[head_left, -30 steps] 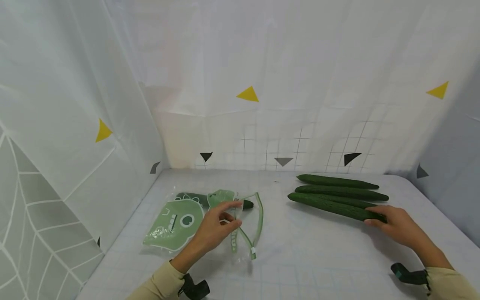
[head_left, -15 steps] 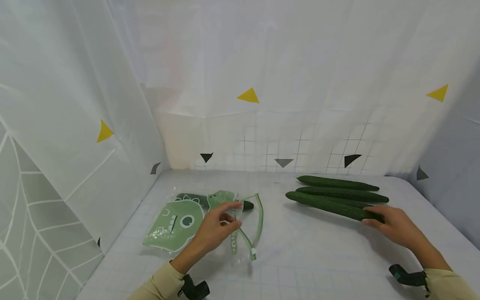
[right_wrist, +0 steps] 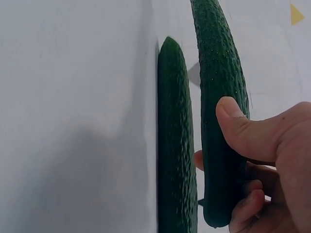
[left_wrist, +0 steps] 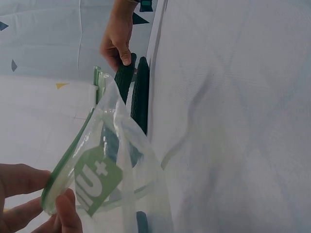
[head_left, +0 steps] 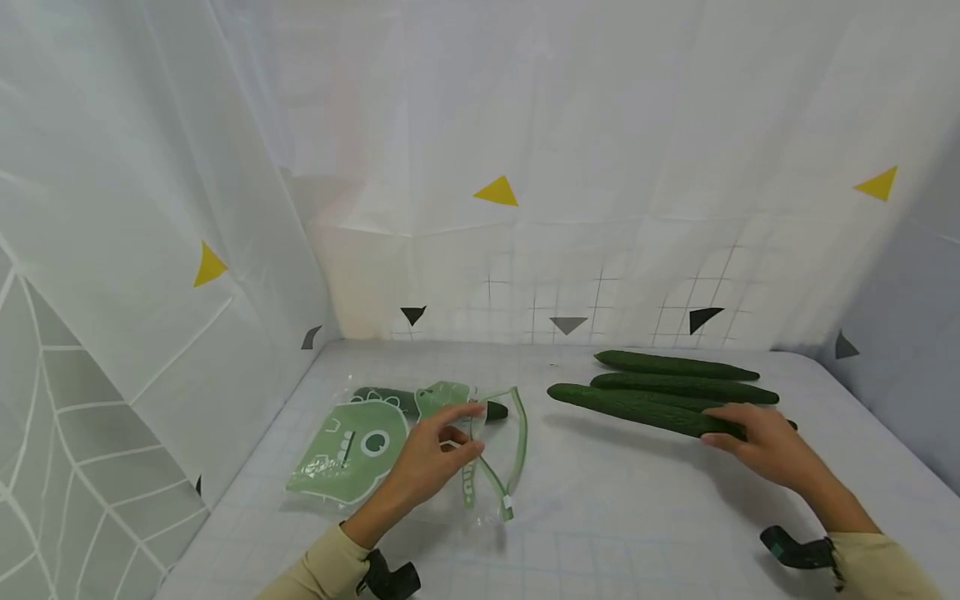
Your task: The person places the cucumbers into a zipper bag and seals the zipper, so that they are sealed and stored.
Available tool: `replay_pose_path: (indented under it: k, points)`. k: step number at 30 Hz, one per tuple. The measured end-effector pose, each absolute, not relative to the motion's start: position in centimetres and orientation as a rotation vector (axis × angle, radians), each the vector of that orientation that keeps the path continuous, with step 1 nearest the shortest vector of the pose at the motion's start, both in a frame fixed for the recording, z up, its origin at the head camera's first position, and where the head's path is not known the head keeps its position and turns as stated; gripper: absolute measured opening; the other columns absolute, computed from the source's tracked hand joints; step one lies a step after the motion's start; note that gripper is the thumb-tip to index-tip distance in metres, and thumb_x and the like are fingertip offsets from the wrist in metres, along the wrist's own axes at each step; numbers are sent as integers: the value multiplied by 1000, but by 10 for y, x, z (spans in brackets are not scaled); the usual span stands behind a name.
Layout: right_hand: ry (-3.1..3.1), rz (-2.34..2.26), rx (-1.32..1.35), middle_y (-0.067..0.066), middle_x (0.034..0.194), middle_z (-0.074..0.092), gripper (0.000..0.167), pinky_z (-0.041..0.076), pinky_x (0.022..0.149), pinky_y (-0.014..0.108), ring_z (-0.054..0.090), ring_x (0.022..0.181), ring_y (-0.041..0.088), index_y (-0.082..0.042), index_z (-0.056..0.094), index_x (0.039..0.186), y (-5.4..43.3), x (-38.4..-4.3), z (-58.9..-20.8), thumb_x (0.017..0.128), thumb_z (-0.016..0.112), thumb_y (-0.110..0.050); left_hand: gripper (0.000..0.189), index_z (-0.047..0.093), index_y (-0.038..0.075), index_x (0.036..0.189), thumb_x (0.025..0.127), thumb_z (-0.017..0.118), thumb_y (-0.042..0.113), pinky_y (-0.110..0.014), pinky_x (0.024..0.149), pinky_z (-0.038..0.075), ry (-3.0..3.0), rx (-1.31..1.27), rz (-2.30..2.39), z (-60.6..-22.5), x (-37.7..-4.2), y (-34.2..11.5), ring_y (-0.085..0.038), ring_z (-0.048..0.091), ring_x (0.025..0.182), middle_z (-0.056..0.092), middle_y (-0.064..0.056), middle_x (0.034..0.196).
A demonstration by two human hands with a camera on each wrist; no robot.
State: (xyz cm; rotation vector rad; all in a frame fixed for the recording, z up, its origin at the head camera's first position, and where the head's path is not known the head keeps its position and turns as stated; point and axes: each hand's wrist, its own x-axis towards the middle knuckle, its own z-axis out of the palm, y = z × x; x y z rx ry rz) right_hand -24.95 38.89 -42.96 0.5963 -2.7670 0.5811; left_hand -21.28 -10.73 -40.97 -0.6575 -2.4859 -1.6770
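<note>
Stretches out level as a white table (head_left: 615, 525) with faint grid lines, bearing a clear plastic bag (head_left: 347, 450) printed with green cartoon shapes and, to the right of that bag, three long dark-green cucumbers (head_left: 684, 385) with bumpy skins, laid roughly parallel, with the nearest partly hidden.

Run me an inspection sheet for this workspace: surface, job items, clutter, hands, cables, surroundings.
Surface: white table with faint grid lines.
Job's things: clear plastic bag with green cartoon print and green zip edge, holding one long dark-green cucumber; one loose cucumber, held; three more cucumbers behind it.
Clutter: nothing seen.
Hands: left hand pinches the bag's open edge; right hand grips the loose cucumber near its end.
Cables: nothing seen.
Surroundings: white sheet backdrop with yellow and dark triangles.
</note>
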Motion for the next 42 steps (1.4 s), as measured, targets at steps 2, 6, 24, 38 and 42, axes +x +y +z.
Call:
replay_pose_path:
  k: [2, 6, 24, 38, 42]
  points:
    - [-2766, 579, 603, 27, 115, 70, 44, 52, 80, 63, 65, 104, 49, 10, 72, 120, 384, -249, -428, 90, 83, -21, 49, 63, 13, 143, 96, 74, 9, -31, 72, 54, -2484, -655, -1685, -410, -213, -107, -17, 69, 91, 64, -1, 134]
    - [-2787, 588, 586, 27, 117, 69, 45, 53, 80, 62, 65, 106, 49, 9, 71, 122, 375, -247, -425, 91, 83, -22, 49, 63, 13, 144, 96, 74, 9, -31, 72, 55, -2486, -655, -1689, -409, -213, -107, -17, 69, 91, 64, 0, 134]
    - [-2751, 645, 694, 13, 115, 72, 42, 46, 66, 36, 43, 67, 4, 0, 74, 123, 344, -244, -419, 92, 82, -26, 49, 64, 17, 143, 96, 75, 10, -32, 72, 55, -2480, -658, -1683, -409, -213, -107, -18, 69, 91, 64, -2, 134]
    - [-2701, 739, 773, -1, 103, 72, 36, 42, 61, 30, 43, 67, 3, -1, 75, 119, 322, -243, -419, 90, 83, -22, 48, 63, 10, 143, 96, 75, 9, -31, 71, 53, -2482, -658, -1702, -409, -213, -107, -20, 68, 93, 63, -6, 136]
    - [-2675, 769, 809, -2, 102, 72, 35, 42, 61, 30, 45, 69, 3, -1, 76, 117, 314, -244, -420, 90, 83, -22, 49, 63, 10, 144, 97, 75, 10, -30, 71, 53, -2491, -657, -1697, -409, -212, -107, -20, 68, 93, 62, -6, 137]
